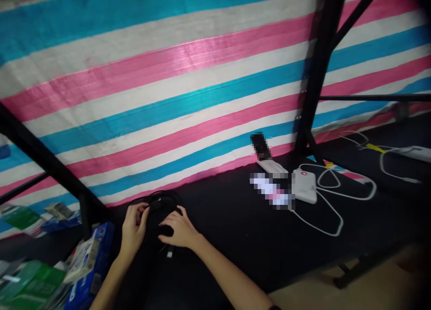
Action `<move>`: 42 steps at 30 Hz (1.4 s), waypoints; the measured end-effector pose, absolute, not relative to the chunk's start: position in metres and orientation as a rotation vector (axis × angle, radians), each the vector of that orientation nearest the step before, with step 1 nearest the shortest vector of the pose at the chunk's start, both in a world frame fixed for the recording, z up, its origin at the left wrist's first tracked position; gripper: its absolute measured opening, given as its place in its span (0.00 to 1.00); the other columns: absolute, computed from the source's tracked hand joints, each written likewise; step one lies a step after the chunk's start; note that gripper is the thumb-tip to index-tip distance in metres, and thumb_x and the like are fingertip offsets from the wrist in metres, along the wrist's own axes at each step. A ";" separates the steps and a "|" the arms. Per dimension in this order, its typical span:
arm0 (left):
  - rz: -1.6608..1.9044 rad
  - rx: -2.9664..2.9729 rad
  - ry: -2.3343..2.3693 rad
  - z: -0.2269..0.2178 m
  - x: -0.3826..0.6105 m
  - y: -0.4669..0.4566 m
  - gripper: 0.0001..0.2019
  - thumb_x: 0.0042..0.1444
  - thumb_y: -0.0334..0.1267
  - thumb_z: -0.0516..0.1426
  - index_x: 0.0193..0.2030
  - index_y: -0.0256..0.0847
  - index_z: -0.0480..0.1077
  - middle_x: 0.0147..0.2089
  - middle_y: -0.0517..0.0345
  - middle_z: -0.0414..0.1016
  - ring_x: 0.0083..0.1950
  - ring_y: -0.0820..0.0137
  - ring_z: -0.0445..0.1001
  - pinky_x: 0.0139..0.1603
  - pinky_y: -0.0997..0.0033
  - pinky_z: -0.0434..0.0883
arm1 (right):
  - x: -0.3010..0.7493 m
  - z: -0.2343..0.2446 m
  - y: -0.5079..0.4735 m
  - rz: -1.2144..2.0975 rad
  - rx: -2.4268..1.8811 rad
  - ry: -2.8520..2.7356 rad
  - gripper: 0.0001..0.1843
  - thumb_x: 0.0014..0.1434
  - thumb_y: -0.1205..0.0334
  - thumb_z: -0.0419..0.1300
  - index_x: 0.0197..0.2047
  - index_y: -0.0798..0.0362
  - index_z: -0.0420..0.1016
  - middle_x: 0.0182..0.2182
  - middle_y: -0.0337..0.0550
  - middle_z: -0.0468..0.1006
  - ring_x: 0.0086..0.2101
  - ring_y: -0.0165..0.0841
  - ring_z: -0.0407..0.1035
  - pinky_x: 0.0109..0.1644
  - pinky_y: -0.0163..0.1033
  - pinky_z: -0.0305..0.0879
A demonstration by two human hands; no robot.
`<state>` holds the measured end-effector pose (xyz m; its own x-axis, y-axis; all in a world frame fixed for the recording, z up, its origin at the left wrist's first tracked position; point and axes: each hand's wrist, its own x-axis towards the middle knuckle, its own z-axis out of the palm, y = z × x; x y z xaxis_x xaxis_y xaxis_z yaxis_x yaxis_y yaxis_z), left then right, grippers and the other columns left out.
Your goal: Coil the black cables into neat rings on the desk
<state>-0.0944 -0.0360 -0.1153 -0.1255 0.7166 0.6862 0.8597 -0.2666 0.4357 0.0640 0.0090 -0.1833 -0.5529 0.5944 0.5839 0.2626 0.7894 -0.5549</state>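
It looks like a makeshift stall or work area: a striped tarpaulin (188,99) backs the black counter (229,238), dark metal posts (318,67) rise beside it, and packaged goods (32,281) crowd the left.

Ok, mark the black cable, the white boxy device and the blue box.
Black cable (164,198), head view: on its coiled loops.
White boxy device (304,185), head view: on its broad face.
Blue box (98,261), head view: on its blue surface.

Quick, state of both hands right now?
Left hand: curled at the black cable; whether it grips cannot be told.
Right hand: open and curved, nothing visibly gripped.
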 end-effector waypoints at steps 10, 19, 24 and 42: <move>-1.232 -1.520 -2.220 -0.178 -0.087 -0.108 0.16 0.59 0.44 0.47 0.53 0.43 0.60 0.54 0.48 0.66 0.56 0.59 0.63 0.54 0.52 0.59 | 0.060 -0.186 0.012 0.390 -0.728 -2.425 0.13 0.51 0.49 0.62 0.30 0.50 0.77 0.30 0.40 0.78 0.38 0.35 0.66 0.56 0.46 0.44; -1.673 -1.373 -2.244 -0.202 -0.101 -0.131 0.11 0.57 0.41 0.48 0.42 0.42 0.67 0.47 0.49 0.68 0.52 0.60 0.65 0.56 0.53 0.59 | 0.060 -0.186 0.004 0.452 -0.741 -2.413 0.14 0.62 0.59 0.50 0.30 0.49 0.75 0.29 0.37 0.77 0.38 0.32 0.67 0.57 0.46 0.43; -1.895 -1.467 -2.240 -0.204 -0.101 -0.130 0.09 0.56 0.40 0.49 0.33 0.42 0.69 0.34 0.55 0.69 0.37 0.66 0.69 0.40 0.66 0.66 | 0.061 -0.159 0.016 0.666 -0.754 -2.651 0.13 0.46 0.54 0.66 0.37 0.46 0.75 0.34 0.37 0.76 0.39 0.34 0.68 0.57 0.49 0.46; -2.393 -1.371 -2.279 -0.213 -0.116 -0.124 0.16 0.54 0.49 0.48 0.27 0.41 0.67 0.22 0.59 0.61 0.25 0.70 0.61 0.27 0.72 0.60 | -0.086 -0.132 0.005 0.438 -1.336 -2.619 0.27 0.43 0.45 0.64 0.38 0.61 0.78 0.39 0.63 0.78 0.41 0.53 0.73 0.41 0.46 0.67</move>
